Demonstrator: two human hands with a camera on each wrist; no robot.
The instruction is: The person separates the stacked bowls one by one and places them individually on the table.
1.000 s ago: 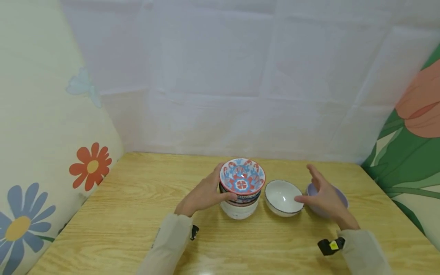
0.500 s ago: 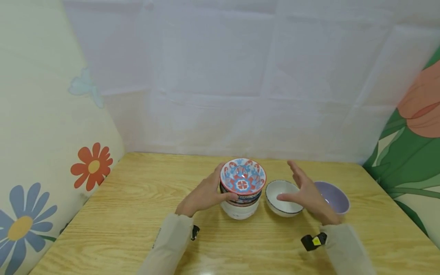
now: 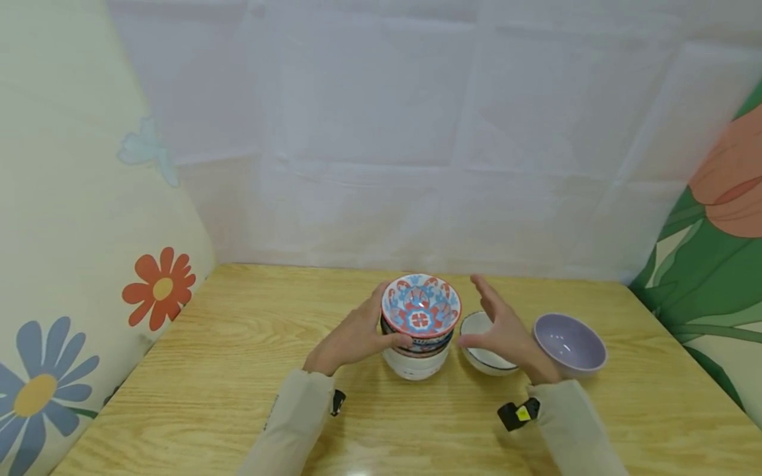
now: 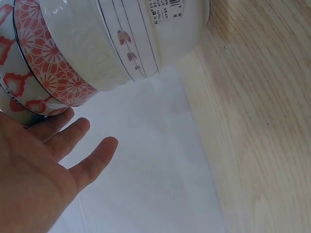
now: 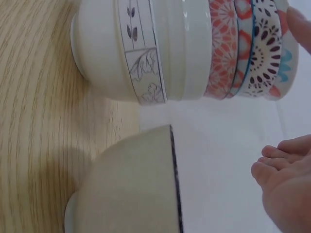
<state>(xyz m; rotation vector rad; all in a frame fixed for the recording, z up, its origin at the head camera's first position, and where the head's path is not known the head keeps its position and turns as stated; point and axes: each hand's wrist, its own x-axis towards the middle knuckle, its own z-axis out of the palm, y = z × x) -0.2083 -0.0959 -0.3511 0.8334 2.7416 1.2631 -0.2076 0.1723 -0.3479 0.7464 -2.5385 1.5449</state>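
A tall stack of nested bowls (image 3: 417, 365) stands on the wooden table, topped by a red-and-blue patterned bowl (image 3: 420, 305). My left hand (image 3: 356, 330) holds the upper part from the left, thumb in front and fingers around the far side. In the left wrist view the lower fingers spread free below the patterned bowls (image 4: 53, 68). My right hand (image 3: 506, 334), thumb and fingers apart, hovers over a white dark-rimmed bowl (image 3: 485, 362), partly covering it. In the right wrist view a fingertip (image 5: 299, 24) overlaps the top bowl's rim; whether it touches is unclear.
A purple bowl (image 3: 570, 342) sits on the table (image 3: 238, 370) to the right of the white bowl. Behind the table hangs a white cloth (image 3: 369, 165); flower-printed panels (image 3: 161, 287) stand at both sides.
My right hand has moved left from beside the purple bowl, over the white bowl, to near the stack, uncovering the purple bowl. The left hand and stack stay in place.
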